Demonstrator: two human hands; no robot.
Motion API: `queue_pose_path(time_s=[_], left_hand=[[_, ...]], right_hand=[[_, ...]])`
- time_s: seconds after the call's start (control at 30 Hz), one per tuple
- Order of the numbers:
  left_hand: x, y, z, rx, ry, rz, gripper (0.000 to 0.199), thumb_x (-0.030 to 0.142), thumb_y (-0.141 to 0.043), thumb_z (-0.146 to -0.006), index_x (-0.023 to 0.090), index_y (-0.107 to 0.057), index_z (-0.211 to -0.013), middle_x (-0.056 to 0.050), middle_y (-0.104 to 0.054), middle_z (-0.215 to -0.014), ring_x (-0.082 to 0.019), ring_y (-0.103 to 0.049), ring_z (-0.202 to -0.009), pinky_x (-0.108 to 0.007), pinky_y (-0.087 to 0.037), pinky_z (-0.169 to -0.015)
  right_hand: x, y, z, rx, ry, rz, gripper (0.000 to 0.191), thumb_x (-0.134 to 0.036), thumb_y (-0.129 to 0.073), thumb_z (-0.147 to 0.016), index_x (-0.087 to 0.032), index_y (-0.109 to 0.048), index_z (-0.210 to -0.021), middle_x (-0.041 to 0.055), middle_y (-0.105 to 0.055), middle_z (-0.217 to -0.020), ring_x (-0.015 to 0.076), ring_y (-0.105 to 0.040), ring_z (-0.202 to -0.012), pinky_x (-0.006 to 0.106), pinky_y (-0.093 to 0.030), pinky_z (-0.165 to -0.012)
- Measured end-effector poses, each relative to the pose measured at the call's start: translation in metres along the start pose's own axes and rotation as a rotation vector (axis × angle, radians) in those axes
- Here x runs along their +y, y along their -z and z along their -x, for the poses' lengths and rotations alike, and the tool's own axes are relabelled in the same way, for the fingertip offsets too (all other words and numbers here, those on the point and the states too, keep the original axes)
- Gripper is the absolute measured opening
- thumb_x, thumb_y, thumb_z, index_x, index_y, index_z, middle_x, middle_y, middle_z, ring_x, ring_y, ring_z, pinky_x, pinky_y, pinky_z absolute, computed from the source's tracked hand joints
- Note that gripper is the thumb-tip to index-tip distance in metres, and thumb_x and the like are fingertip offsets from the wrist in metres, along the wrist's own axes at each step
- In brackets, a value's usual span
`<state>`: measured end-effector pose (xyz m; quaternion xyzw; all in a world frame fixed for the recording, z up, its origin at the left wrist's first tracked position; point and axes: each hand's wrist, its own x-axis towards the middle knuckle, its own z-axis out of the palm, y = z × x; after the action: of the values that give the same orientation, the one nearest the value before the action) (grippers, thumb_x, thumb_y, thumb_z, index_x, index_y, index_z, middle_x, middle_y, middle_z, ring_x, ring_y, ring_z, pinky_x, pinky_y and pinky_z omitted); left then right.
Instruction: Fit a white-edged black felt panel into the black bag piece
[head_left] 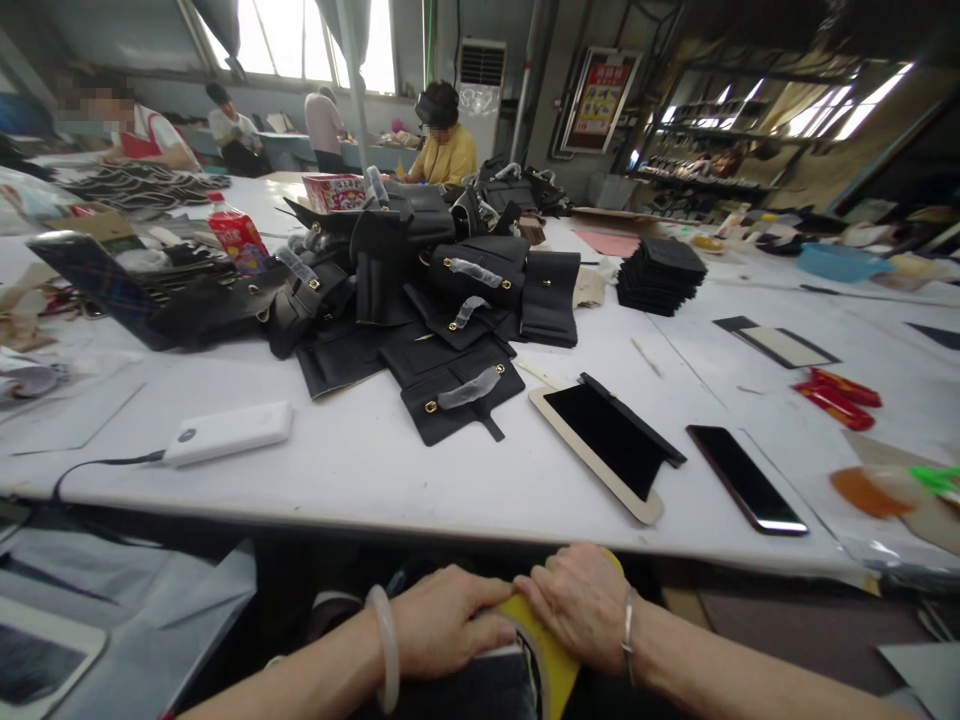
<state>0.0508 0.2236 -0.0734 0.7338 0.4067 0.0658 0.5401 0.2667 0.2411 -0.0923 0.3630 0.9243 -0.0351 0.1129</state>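
Below the table's front edge, my left hand and my right hand meet over a yellow sheet-like piece. The fingers of my right hand are curled onto its upper end. My left thumb and forefinger close on the dark piece, which has a pale, curved edge and lies against the yellow one. How the two pieces join is hidden under my fingers. Beyond my hands, on the table, lies a black panel with a cream border. Left of it is a black bag flap with a wrapped handle and gold fittings.
A heap of black bag parts covers the table's middle. A phone and red packets lie to the right, a white power bank to the left. Stacked black pieces stand farther back. Several people work behind.
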Motion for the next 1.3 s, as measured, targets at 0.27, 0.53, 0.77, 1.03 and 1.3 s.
queue_pose_path(time_s=[0.27,0.53,0.77,1.03,1.3], left_hand=[[0.003,-0.003,0.003,0.054,-0.003,-0.192,0.03,0.046,-0.049,-0.091,0.029,-0.069,-0.107,-0.004,-0.074,-0.095,-0.027,-0.069,-0.086,-0.029,-0.048,-0.07],[0.001,-0.01,0.005,0.083,-0.014,-0.293,0.04,0.054,-0.047,-0.091,0.026,-0.072,-0.103,-0.01,-0.075,-0.096,-0.036,-0.069,-0.09,-0.042,-0.051,-0.075],[-0.01,0.032,0.071,0.332,0.059,-0.102,0.036,0.048,-0.043,-0.093,0.028,-0.072,-0.098,-0.006,-0.074,-0.105,-0.031,-0.063,-0.108,-0.051,-0.028,-0.11],[-0.076,-0.024,0.186,0.834,0.303,0.601,0.055,0.049,-0.029,-0.098,0.014,-0.057,-0.13,-0.009,-0.062,-0.13,-0.023,-0.057,-0.12,-0.035,-0.042,-0.106],[-0.08,-0.059,0.174,0.893,0.058,1.064,0.049,0.053,-0.056,-0.09,0.023,-0.06,-0.128,-0.004,-0.069,-0.119,-0.026,-0.06,-0.115,-0.034,-0.044,-0.099]], right_hand=[[-0.009,-0.006,0.006,-0.024,-0.062,-0.006,0.053,-0.03,-0.021,-0.102,-0.023,-0.065,-0.073,0.0032,-0.068,-0.066,0.0226,-0.065,-0.059,0.035,-0.011,-0.054],[-0.028,-0.013,0.011,-0.045,-0.152,0.026,0.054,-0.029,-0.018,-0.102,-0.025,-0.066,-0.078,0.0021,-0.068,-0.067,0.0245,-0.065,-0.059,0.035,-0.01,-0.054],[-0.02,-0.026,0.0,0.157,0.051,-0.06,0.055,-0.041,-0.02,-0.101,-0.026,-0.062,-0.068,0.0014,-0.063,-0.064,0.0231,-0.062,-0.062,0.037,-0.032,-0.063],[-0.053,-0.013,-0.089,0.026,0.121,-0.198,0.066,-0.051,-0.007,-0.099,-0.026,-0.063,-0.074,0.0025,-0.069,-0.077,0.0255,-0.067,-0.078,0.041,-0.042,-0.076],[-0.119,0.017,-0.158,0.199,0.398,-0.003,0.062,-0.036,-0.013,-0.103,-0.025,-0.064,-0.068,0.0019,-0.068,-0.064,0.0204,-0.065,-0.061,0.034,-0.031,-0.062]])
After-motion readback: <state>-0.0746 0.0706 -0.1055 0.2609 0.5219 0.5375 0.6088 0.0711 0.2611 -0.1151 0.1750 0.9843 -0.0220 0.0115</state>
